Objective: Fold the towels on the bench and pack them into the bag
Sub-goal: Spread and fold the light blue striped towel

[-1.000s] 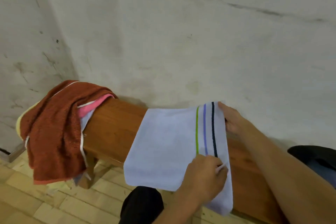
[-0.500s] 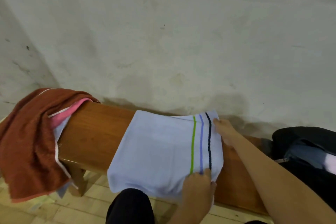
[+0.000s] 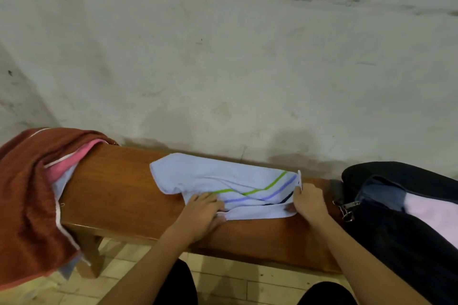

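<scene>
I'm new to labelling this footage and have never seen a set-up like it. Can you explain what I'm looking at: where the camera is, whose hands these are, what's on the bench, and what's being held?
There is no machine here. A person wears a camera on the head, looking forward and down, so the two bare arms reaching in from below are their own. The left hand and the right hand each grip an end of a white striped towel, which lies partly folded on a wooden bench against a wall. At the bench's left end a rust-brown towel is draped over a pink towel. At the right sits an open black bag with something pale pink inside.
</scene>
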Demonstrator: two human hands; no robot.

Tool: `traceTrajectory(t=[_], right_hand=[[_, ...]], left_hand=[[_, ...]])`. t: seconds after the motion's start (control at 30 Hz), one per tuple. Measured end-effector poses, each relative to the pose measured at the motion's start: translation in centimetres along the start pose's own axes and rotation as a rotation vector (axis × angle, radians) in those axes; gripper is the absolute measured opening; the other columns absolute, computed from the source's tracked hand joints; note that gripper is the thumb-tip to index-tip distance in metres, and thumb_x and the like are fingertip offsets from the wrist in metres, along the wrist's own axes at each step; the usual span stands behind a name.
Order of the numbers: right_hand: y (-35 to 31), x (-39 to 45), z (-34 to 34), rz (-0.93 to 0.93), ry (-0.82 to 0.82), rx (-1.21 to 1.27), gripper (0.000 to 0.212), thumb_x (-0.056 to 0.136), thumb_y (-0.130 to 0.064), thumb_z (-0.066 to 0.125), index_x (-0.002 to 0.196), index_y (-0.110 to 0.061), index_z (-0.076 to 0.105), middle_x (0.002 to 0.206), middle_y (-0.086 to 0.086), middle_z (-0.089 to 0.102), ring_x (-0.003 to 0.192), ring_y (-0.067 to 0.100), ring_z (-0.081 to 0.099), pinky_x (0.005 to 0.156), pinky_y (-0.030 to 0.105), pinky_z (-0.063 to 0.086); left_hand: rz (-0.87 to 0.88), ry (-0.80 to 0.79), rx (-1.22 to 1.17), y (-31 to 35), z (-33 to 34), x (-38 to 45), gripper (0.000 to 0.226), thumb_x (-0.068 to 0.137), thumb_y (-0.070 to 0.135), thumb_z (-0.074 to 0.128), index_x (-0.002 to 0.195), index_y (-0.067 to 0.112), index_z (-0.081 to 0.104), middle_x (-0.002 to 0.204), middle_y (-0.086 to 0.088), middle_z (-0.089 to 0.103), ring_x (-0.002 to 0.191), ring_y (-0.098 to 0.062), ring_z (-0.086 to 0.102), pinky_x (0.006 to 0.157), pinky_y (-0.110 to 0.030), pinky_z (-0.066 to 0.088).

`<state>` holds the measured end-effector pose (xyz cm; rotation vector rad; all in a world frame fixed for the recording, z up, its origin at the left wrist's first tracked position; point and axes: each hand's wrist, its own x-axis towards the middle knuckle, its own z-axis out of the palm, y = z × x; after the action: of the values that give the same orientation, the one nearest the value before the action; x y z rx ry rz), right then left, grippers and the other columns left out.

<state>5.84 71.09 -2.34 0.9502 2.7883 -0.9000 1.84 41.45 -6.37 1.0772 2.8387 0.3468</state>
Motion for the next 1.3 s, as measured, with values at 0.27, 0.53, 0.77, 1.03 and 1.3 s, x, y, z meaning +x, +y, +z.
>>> traceTrajectory(t=[0.27, 0.53, 0.77, 1.03, 1.3], right_hand=[[2.2, -3.4, 1.2, 0.103, -0.055, 0.308, 0.022, 0.098, -0.016, 0.047, 0.089, -0.003, 0.062, 0.071, 0.008, 0.072, 0.067, 0.026, 0.072, 0.069, 0.043, 0.062], [2.0, -4.8, 0.4, 0.125, -0.155, 0.538, 0.018, 0.107, -0.012, 0.036, 0.114, -0.001, 0.049, 0.079, 0.023, 0.072, 0.066, 0.033, 0.073, 0.067, 0.043, 0.063], [1.6, -5.4, 0.5, 0.171, -0.109, 0.588, 0.027, 0.11, -0.02, 0.027, 0.106, 0.0, 0.045, 0.076, 0.027, 0.07, 0.058, 0.032, 0.07, 0.047, 0.03, 0.058], [2.3, -5.4, 1.1, 0.126, -0.064, 0.553, 0.013, 0.106, -0.017, 0.042, 0.114, -0.007, 0.048, 0.073, 0.019, 0.072, 0.055, 0.026, 0.071, 0.046, 0.027, 0.057], [4.2, -5.2, 1.9, -0.065, 0.064, 0.195, 0.014, 0.095, -0.021, 0.064, 0.103, -0.015, 0.054, 0.096, 0.003, 0.069, 0.071, 0.012, 0.063, 0.057, 0.017, 0.049]], left_hand=[[-0.111, 0.011, -0.211, -1.6, -1.0, -4.5, 0.042, 0.085, 0.066, 0.033, 0.097, 0.035, 0.058, 0.108, 0.021, 0.055, 0.11, -0.001, 0.045, 0.088, -0.025, 0.034], [-0.292, 0.114, -0.336, -1.4, -2.3, -5.6, 0.02, 0.089, 0.013, 0.064, 0.098, 0.03, 0.058, 0.104, 0.012, 0.058, 0.09, -0.008, 0.057, 0.077, -0.025, 0.053], [-0.3, 0.334, -0.281, -0.2, -0.7, -5.6, 0.015, 0.089, 0.008, 0.068, 0.099, 0.018, 0.063, 0.108, 0.003, 0.057, 0.085, -0.01, 0.055, 0.066, -0.011, 0.049], [-0.479, 0.432, -0.586, 0.0, 0.1, -6.1, 0.008, 0.095, -0.003, 0.056, 0.099, 0.004, 0.055, 0.104, 0.011, 0.049, 0.099, 0.017, 0.046, 0.064, -0.007, 0.048], [-0.616, 0.513, -0.728, 0.3, 0.1, -5.8, 0.016, 0.088, -0.004, 0.066, 0.102, -0.003, 0.061, 0.103, 0.013, 0.042, 0.102, 0.013, 0.047, 0.063, 0.0, 0.043]])
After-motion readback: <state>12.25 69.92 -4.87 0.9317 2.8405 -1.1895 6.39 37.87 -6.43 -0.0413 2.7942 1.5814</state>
